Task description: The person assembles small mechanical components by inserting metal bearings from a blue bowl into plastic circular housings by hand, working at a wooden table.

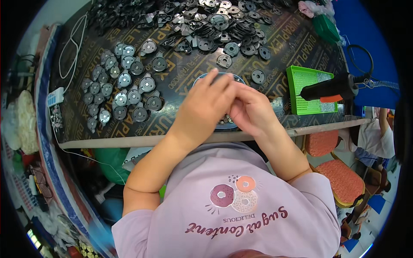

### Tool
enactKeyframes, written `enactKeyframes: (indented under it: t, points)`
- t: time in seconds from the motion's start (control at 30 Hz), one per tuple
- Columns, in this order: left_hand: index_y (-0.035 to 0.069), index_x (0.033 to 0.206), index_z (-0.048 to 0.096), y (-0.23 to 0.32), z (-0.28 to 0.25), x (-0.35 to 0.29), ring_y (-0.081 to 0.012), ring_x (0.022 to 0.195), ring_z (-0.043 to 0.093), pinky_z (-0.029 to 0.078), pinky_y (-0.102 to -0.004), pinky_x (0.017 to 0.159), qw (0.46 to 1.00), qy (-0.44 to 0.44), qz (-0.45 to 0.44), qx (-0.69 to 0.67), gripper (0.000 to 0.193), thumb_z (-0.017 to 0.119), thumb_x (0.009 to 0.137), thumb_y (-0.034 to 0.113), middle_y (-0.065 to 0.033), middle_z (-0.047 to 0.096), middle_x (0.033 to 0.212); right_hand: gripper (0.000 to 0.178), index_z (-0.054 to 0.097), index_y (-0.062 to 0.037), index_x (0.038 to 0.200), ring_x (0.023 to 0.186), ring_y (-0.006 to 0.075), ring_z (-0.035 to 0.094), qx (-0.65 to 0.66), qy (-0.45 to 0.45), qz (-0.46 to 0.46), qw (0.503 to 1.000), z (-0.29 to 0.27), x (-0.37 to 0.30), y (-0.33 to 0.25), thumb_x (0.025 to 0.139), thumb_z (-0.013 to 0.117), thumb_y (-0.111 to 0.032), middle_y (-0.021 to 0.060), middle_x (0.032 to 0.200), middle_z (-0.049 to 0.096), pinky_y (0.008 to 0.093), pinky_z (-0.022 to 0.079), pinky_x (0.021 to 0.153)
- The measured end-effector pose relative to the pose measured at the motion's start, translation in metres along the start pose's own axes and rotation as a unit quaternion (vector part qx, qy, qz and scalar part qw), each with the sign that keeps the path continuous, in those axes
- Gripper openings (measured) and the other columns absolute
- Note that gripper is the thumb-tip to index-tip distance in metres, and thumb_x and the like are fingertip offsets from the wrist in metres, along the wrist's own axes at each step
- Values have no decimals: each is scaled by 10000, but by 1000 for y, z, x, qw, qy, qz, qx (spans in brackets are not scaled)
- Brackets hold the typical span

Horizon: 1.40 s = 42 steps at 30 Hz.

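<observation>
My left hand (209,103) and my right hand (254,109) meet above a rounded blue-rimmed tray (198,80) near the table's front edge. Small metal pieces show in the tray below the hands. Both sets of fingers are bent together, the left fingers overlapping the right fingertips. Whatever lies between them is hidden. Just beyond the hands sits a dark part with a round metal disc (224,61). Another disc-shaped part (258,76) lies to the right of it. Several similar assembled parts (124,79) stand grouped to the left.
A large heap of metal and black parts (219,26) covers the far side. On the right, a green basket (297,92) holds small pieces, with a black electric screwdriver (331,88) on a coiled cord over it. A white cable (75,60) runs along the left edge. Chairs (342,176) stand to the right.
</observation>
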<state>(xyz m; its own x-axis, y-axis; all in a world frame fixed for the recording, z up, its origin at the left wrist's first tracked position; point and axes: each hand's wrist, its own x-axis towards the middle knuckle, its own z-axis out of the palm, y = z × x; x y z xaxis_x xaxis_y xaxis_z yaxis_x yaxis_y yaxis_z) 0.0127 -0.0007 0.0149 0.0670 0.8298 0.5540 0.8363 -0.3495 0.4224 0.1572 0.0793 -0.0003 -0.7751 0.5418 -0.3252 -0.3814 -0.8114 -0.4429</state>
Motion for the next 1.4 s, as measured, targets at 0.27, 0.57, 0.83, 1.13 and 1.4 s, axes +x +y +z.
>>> enactKeyframes:
  t: [0.27,0.57,0.83,1.13,1.4]
  points:
    - [27,1163,607,-19,8,-15,-125,1041,596,521,-267,855,820,77,-378,-423,294,480,911,-59,-84,618,1193,458,431,65,1379,1177,302,578,-139,40,-153,977,7,6,-5,921,441,66,187,1266,582,400,492,991]
    - [22,1088,598,5,16,-1,-93,883,589,501,-244,780,641,60,-420,-640,140,577,954,57,-24,622,1002,510,406,-10,1440,1213,282,585,-544,-75,-386,742,11,7,0,948,347,109,183,1346,564,406,404,1053]
    - [13,1032,588,-1,17,-4,-97,894,589,497,-253,813,654,75,-386,-646,85,571,959,53,-33,629,972,577,406,-10,1440,1236,327,564,-546,-96,-395,733,14,12,3,883,414,139,197,1397,517,408,402,1056]
    - [16,1001,590,-10,17,-7,-73,920,594,499,-233,840,716,98,-344,-600,58,563,950,23,-41,620,1053,83,686,-28,876,1304,335,498,-671,2,-360,649,13,9,-23,797,711,-32,204,1452,449,403,422,1042]
    - [46,1168,440,-8,20,-7,-186,1157,544,513,-393,971,623,83,-387,-675,257,439,932,-56,-117,513,1264,104,736,-48,866,1403,373,358,-600,51,-256,757,-1,15,-27,794,709,-117,226,1394,518,460,280,1130]
